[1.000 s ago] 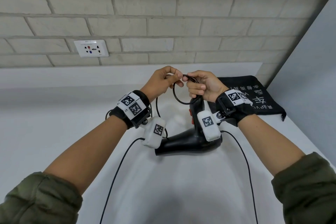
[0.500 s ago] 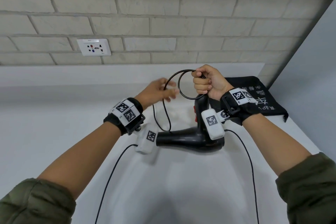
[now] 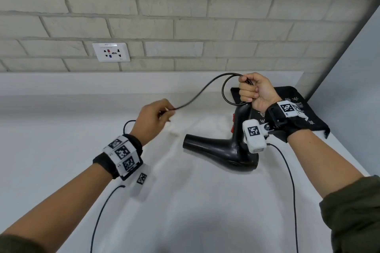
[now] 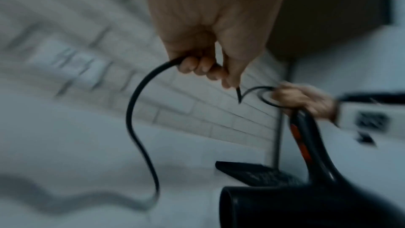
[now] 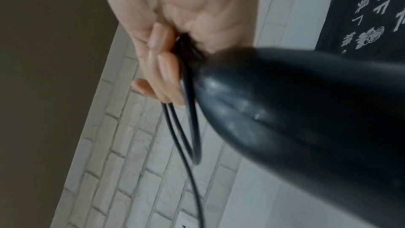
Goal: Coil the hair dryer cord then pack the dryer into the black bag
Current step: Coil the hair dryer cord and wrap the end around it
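Right hand (image 3: 256, 91) clamping coiled loop and hair dryer (image 3: 232, 150) handle at right-centre, left hand (image 3: 151, 120) pinching cord (image 3: 202, 90) taut, likely feeding another loop.

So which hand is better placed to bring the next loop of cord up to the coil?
The left hand. It already pinches the free run of the cord and can swing it over. The right hand is busy gripping the finished loop at the dryer handle.
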Motion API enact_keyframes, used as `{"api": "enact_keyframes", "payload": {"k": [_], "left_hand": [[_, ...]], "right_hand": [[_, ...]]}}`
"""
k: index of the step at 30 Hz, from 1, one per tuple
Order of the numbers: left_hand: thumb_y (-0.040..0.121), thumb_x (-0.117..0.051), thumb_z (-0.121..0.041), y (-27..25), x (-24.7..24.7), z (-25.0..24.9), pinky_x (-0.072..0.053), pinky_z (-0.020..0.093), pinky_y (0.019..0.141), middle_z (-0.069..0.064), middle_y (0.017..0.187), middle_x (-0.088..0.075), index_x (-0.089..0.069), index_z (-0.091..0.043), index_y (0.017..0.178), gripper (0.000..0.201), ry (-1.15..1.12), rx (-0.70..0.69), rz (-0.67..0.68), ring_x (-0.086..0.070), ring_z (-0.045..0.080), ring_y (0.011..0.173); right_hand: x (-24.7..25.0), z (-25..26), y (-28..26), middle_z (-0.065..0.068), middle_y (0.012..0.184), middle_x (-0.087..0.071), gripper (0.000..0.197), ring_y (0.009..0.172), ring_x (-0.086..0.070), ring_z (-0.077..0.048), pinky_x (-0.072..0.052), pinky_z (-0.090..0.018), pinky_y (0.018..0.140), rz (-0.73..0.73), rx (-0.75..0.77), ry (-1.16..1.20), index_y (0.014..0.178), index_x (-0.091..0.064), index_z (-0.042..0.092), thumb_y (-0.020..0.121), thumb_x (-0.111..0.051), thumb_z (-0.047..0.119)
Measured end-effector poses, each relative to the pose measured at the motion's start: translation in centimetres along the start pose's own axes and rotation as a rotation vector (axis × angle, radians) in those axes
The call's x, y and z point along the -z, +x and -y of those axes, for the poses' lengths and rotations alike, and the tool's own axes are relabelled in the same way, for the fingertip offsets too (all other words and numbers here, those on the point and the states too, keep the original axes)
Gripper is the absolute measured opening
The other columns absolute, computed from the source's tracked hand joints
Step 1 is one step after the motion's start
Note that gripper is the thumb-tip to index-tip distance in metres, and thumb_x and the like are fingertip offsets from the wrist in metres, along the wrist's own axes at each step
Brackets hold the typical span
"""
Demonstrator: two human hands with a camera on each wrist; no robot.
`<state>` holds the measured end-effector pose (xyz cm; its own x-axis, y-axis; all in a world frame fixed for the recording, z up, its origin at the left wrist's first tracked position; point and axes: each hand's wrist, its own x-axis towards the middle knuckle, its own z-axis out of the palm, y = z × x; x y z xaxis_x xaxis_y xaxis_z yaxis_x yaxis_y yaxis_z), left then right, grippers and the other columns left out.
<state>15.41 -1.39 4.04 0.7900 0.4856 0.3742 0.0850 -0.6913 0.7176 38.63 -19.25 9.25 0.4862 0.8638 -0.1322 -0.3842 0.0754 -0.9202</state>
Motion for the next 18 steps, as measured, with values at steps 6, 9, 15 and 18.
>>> {"api": "enact_keyframes", "payload": {"k": [6,9,15,18], "left_hand": [[0.09,-0.052,-0.027,0.5,-0.6,-7.7,-0.038,0.028,0.064,-0.011,0.068,-0.044,-0.068,-0.015,0.092,0.02,0.345,-0.38,0.45,-0.041,0.008,0.063],[0.089,-0.055,-0.031,2.5,-1.0,-11.0,-0.037,0.028,0.066,-0.015,0.072,-0.046,-0.07,-0.018,0.095,0.021,0.304,-0.459,0.389,-0.041,0.005,0.064],[0.087,-0.056,-0.034,6.5,-2.9,-11.7,-0.041,0.03,0.069,-0.007,0.076,-0.05,-0.067,-0.018,0.094,0.021,0.216,-0.343,0.146,-0.05,0.013,0.075],[0.086,-0.055,-0.042,7.0,-3.5,-10.4,-0.034,0.028,0.058,-0.01,0.06,-0.045,-0.054,-0.015,0.101,0.031,0.176,-0.23,0.119,-0.046,0.011,0.058]], "right_hand": [[-2.7,-0.7,0.5,0.008,0.03,-0.03,0.033,0.024,-0.027,-0.004,-0.028,-0.015,0.033,0.031,-0.045,-0.149,0.074,-0.048,0.014,0.097,-0.026,0.022],[-3.9,-0.8,0.1,0.008,0.039,-0.048,0.03,0.033,-0.041,-0.004,-0.034,-0.017,0.042,0.047,-0.054,-0.242,0.073,-0.058,0.014,0.093,-0.039,0.026],[-4.4,-0.9,-1.0,0.007,0.03,-0.039,0.068,0.029,-0.036,-0.004,-0.046,-0.019,0.05,0.136,-0.069,-0.349,0.047,-0.066,0.023,0.096,-0.02,0.014],[-3.9,-0.5,-1.1,0.01,0.027,-0.029,0.062,0.024,-0.025,-0.004,-0.039,-0.016,0.043,0.177,-0.134,-0.245,0.048,-0.058,0.026,0.098,-0.021,0.021]]}}
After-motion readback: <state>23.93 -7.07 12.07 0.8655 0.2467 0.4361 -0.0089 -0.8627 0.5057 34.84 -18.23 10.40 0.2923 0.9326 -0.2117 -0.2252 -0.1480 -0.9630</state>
